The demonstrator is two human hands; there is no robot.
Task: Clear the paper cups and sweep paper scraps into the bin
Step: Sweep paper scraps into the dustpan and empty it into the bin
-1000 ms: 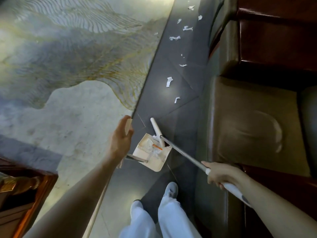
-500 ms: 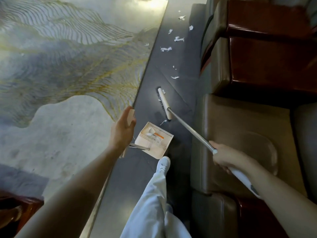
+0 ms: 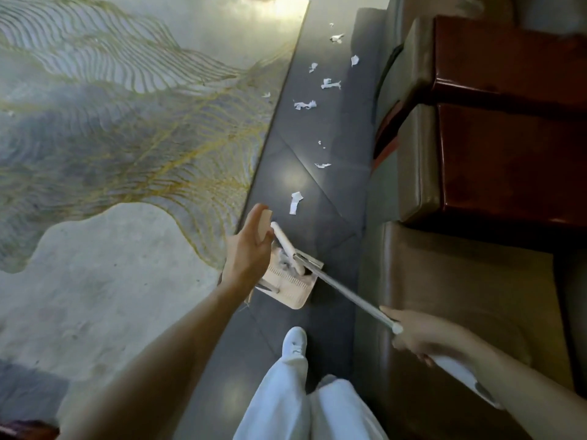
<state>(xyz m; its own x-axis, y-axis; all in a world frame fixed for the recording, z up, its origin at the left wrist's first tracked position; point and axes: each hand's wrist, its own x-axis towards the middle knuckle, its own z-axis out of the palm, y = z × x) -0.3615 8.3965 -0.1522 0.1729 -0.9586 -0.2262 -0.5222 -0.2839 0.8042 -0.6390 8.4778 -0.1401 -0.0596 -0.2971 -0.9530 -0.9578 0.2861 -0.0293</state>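
Note:
A beige dustpan (image 3: 290, 289) stands on the dark floor strip, with some scraps inside it. My left hand (image 3: 249, 252) grips the top of its upright beige handle (image 3: 265, 225). My right hand (image 3: 419, 335) grips the broom's pole (image 3: 346, 295) near its white grip. The white broom head (image 3: 287, 246) lies over the dustpan's mouth. Several white paper scraps (image 3: 295, 203) lie ahead along the strip, the farthest scrap (image 3: 336, 38) near the top of the view. No paper cup or bin is in view.
A large grey rug with gold lines (image 3: 127, 138) covers the floor to the left. Brown leather and dark wood seating (image 3: 476, 154) borders the strip on the right. My white shoe (image 3: 293, 342) and trouser legs are just behind the dustpan.
The broom head was out ahead on the floor half a second ago and has been pulled back onto the dustpan. The dustpan and I have moved forward along the strip.

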